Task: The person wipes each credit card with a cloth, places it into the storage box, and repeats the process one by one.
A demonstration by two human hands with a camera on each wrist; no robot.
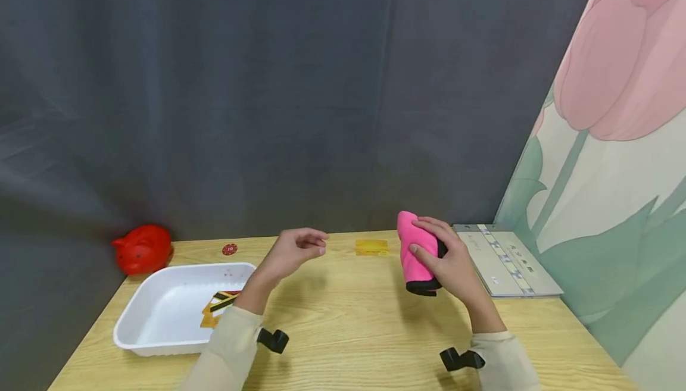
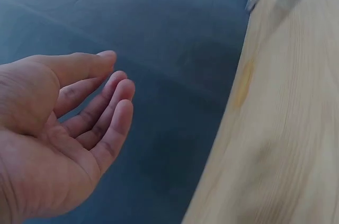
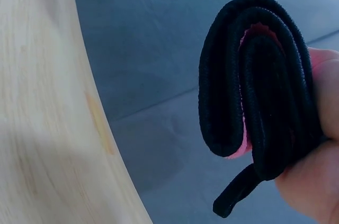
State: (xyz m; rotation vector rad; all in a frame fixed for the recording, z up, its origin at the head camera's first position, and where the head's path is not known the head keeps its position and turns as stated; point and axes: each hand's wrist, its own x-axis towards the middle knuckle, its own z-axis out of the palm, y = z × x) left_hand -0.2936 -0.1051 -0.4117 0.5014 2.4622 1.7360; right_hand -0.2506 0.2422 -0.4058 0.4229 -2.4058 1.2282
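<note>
My right hand [image 1: 452,263] grips a pink towel [image 1: 414,248] with black edging, folded into a thick bundle and held above the right half of the table. In the right wrist view the towel's black rolled end [image 3: 220,81] faces the camera, and a small black loop [image 3: 235,192] hangs from it. My left hand [image 1: 289,254] hovers over the table with fingers loosely bent and nothing in them, also seen in the left wrist view [image 2: 58,134]. Between the hands, near the back edge, a yellow card [image 1: 371,247] lies flat.
At the left stands a white plastic tray [image 1: 125,319] with several cards [image 1: 210,319] in it, partly hidden by my left forearm. Behind it are a red piggy bank [image 1: 142,250] and a red poker chip [image 1: 230,249]. A grey album [image 1: 509,263] lies at the right, near the wall.
</note>
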